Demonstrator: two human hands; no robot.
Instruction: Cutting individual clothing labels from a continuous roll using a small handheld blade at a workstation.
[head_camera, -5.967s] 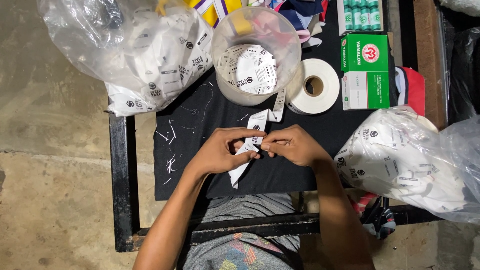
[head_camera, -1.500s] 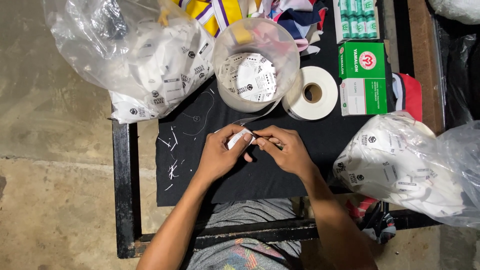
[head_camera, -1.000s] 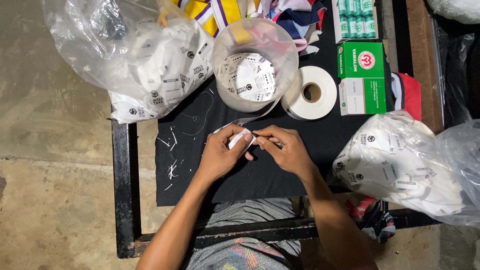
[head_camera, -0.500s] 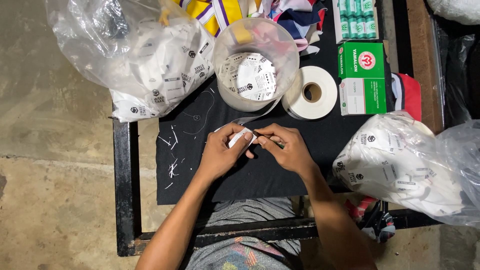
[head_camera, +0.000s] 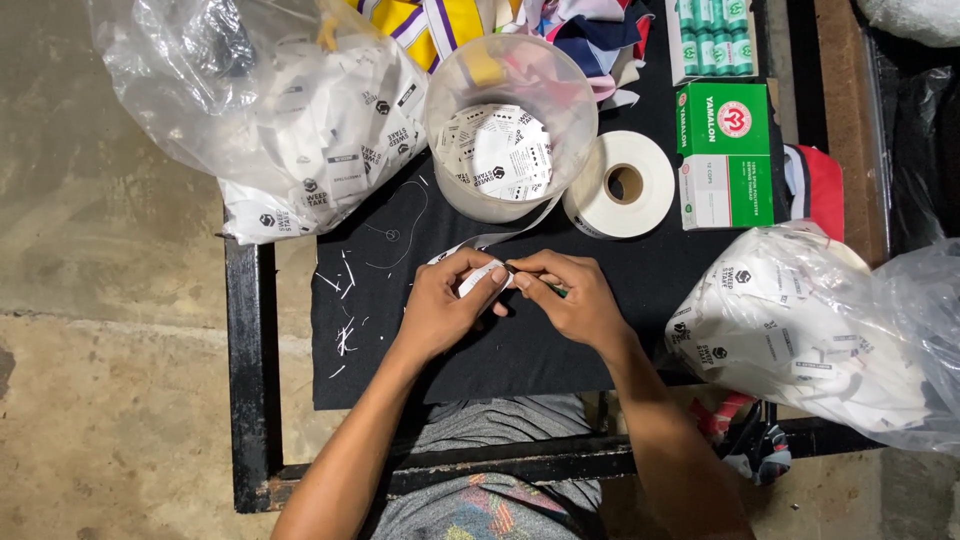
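Note:
Over a black cloth (head_camera: 520, 350) on a small black-framed table (head_camera: 245, 400), my left hand (head_camera: 445, 305) pinches the end of a white printed label strip (head_camera: 478, 278). The strip runs up to a clear plastic tub (head_camera: 510, 125) full of cut white labels. My right hand (head_camera: 570, 295) meets the left at the strip and grips a small dark tool with a green handle, mostly hidden by the fingers. Both hands touch at the strip's end.
A white tape roll (head_camera: 622, 185) lies right of the tub, beside a green and white box (head_camera: 722, 155). Clear bags of white labels sit at the upper left (head_camera: 290, 110) and at the right (head_camera: 820, 340). White thread scraps (head_camera: 345, 300) dot the cloth. Coloured fabric (head_camera: 590, 30) is piled behind.
Six seconds ago a longer loose strip hung from my hands lower on the cloth. Since then both hands have moved up toward the tub; over the last second they barely move.

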